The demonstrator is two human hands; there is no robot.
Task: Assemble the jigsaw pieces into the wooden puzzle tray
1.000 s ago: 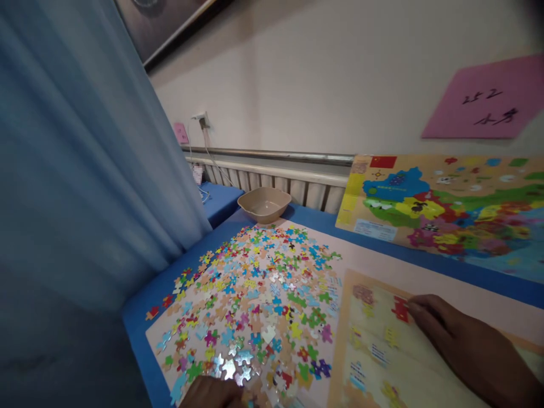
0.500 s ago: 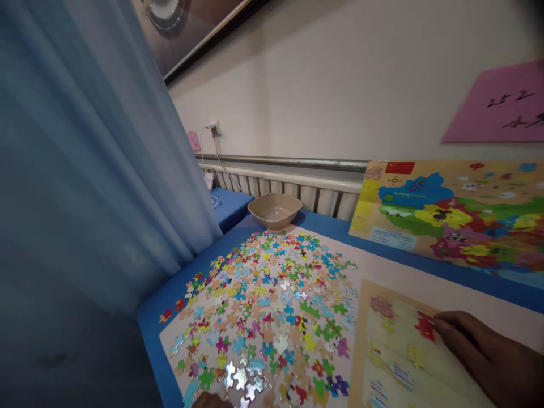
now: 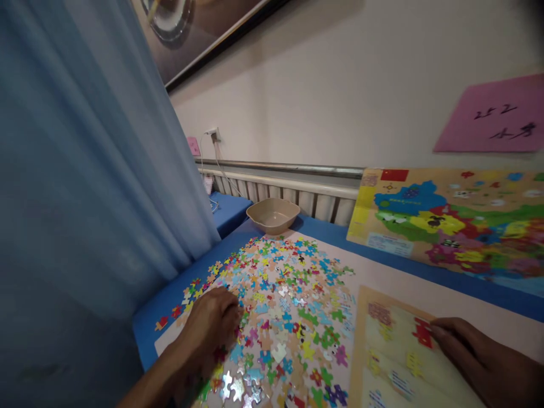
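Note:
Between the thumb and fingertips of my right hand is the edge of a red jigsaw piece. It lies over the pale puzzle tray with the beige border. A few other pieces, such as a yellow piece, sit on the tray. My left hand is over the left part of the scattered jigsaw pieces, its fingers bent downward. The fingertips are blurred and partly hidden, so whether they touch or hold a piece does not show.
A beige bowl stands behind the pieces. The colourful map picture leans against the rail at the back right. A blue curtain hangs close on the left. White paper covers part of the blue surface.
My left hand has come up from the bottom edge and over the left side of the loose pieces. My right hand stays at the red jigsaw piece. The camera view has shifted slightly.

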